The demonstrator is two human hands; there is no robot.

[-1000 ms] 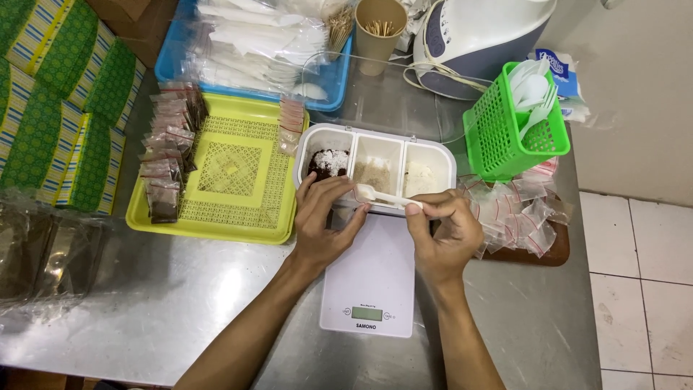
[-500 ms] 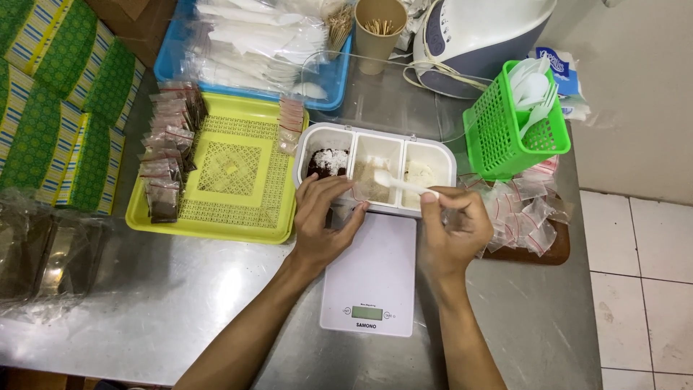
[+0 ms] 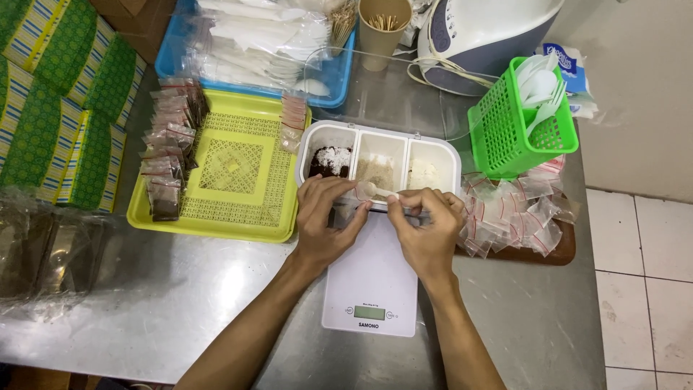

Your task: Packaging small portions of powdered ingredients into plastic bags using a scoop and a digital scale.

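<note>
Holding one spoon [image 3: 369, 190], three compartments [image 3: 380, 167]

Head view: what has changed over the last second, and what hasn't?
The right hand carried the small white spoon out over the middle compartment of the white three-part container half a second ago, then brought it back toward the small clear bag pinched by the left hand. No grip changed. The container, white scale, yellow tray and green basket stayed put.

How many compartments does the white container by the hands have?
3, side by side in the white container: left with dark and white powder, middle tan, right pale.
</note>
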